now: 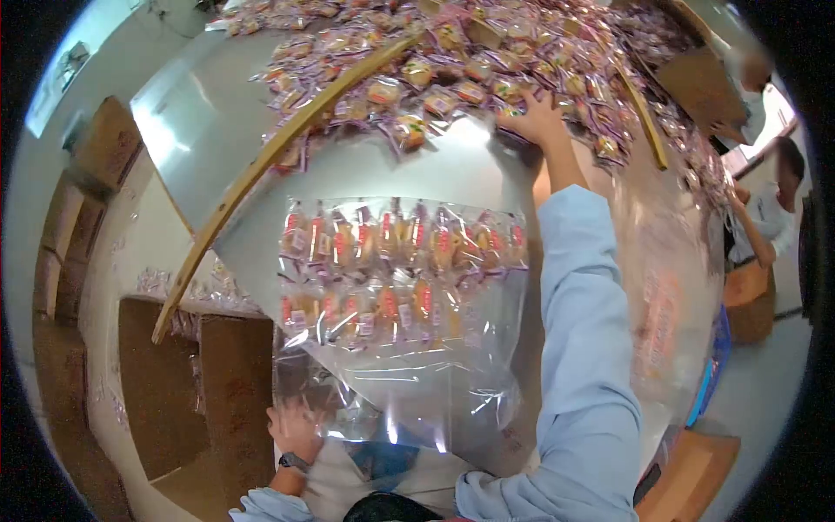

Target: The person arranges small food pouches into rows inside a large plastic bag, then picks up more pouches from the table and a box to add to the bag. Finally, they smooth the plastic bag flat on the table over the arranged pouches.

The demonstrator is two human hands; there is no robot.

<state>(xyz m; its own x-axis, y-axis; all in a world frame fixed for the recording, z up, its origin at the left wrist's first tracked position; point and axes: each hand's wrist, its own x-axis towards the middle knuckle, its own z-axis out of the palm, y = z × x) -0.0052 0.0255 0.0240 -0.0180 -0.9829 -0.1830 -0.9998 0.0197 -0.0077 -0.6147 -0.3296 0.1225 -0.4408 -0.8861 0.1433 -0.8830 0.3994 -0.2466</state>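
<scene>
Lying on the metal table (348, 170): clear bag (426, 370), two rows of wrapped packets (389, 235) inside | left hand (296, 428) at its lower-left edge, blurred, fingers partly spread, cannot tell if gripping | right hand (532, 120) spread on loose pile (452, 70) beyond, hold unclear | wooden strip (261, 163) to left | open carton (235, 383) lower left | co-worker (770, 211) far right

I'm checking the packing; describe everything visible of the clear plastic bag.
The clear plastic bag is glossy and creased, lying on the shiny table. Two rows of wrapped snacks show inside its far half, the nearer row shorter; the near part looks unfilled. The left hand is at its near-left corner.
</scene>
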